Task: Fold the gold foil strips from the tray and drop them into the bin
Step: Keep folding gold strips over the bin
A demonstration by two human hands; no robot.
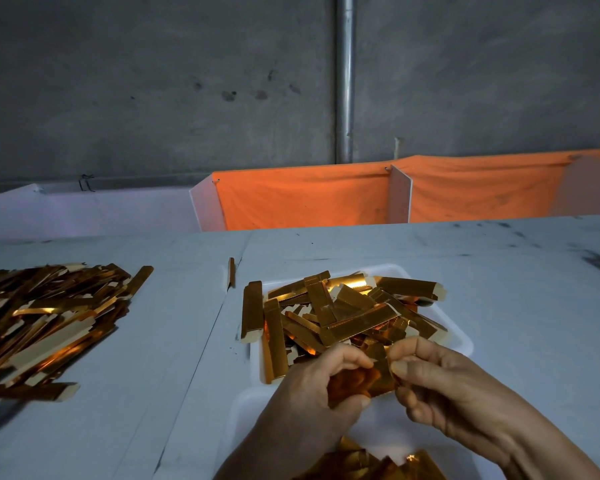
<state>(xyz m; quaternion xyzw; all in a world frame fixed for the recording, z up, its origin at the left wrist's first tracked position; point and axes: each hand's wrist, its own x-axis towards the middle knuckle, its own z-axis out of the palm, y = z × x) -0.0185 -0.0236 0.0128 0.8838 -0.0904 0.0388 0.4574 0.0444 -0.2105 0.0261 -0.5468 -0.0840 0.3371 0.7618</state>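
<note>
left hand (pixel 312 386), right hand (pixel 440 386) pinch one foil strip (pixel 364 379) | one tray (pixel 461 337) (heaped)

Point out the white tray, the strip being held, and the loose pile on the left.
tray (pixel 463 341), head view, right rim.
held strip (pixel 378 377), head view, middle, between both hands.
pile (pixel 45 317), head view, centre.

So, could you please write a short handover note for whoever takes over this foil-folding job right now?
Left hand and right hand: both pinch one gold foil strip, mid-fold, above the near edge of the tray.
Tray: still heaped with strips.
Large pile of strips on the table, left.
More gold pieces in a white container at the bottom edge; whether this is the bin is unclear.
Left: finish this fold, drop it, continue.
</note>
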